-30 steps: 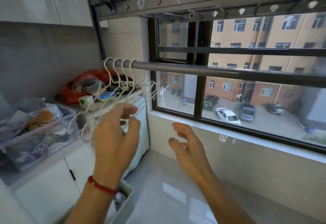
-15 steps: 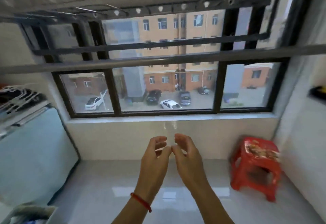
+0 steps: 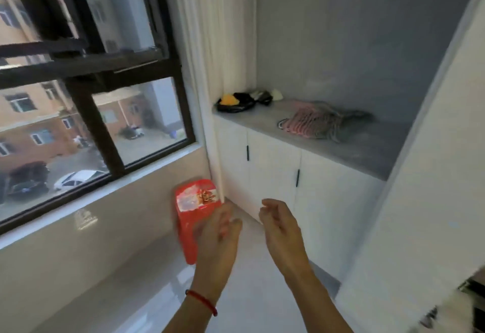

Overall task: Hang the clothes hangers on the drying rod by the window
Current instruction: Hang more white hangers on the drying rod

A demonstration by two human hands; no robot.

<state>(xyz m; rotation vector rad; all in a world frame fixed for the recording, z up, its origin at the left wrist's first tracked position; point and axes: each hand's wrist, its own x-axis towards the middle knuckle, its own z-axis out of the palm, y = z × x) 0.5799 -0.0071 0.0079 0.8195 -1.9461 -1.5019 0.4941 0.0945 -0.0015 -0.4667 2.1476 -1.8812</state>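
Two bare hands hang in mid-air before a white cabinet (image 3: pixel 273 172) in a tiled balcony corner. The left hand (image 3: pixel 219 238), a red string bracelet (image 3: pixel 202 301) at its wrist, is blurred; its fingers look loosely bent and hold nothing. The right hand (image 3: pixel 282 230) is just beside it, apart, with fingers loosely curled and thumb raised, also holding nothing.

A bundle of clothes hangers (image 3: pixel 312 122), pink ones and darker ones, lies on the grey countertop (image 3: pixel 367 154) above the cabinet doors, well apart from both hands, higher in the view and to the right. The bundle lies flat, its long axis running along the counter from near left to far right; what appear to be the hooks sit at the near left end, toward the window, though blur leaves this uncertain.

At the counter's far left corner rests a dark bag (image 3: pixel 236 104) with something yellow in it. A red plastic stool (image 3: pixel 195 209) stands on the floor in the corner below the window (image 3: pixel 147 120), partly behind the left hand. Outside, brick buildings and a parked white car (image 3: pixel 76 179) show through the glass.
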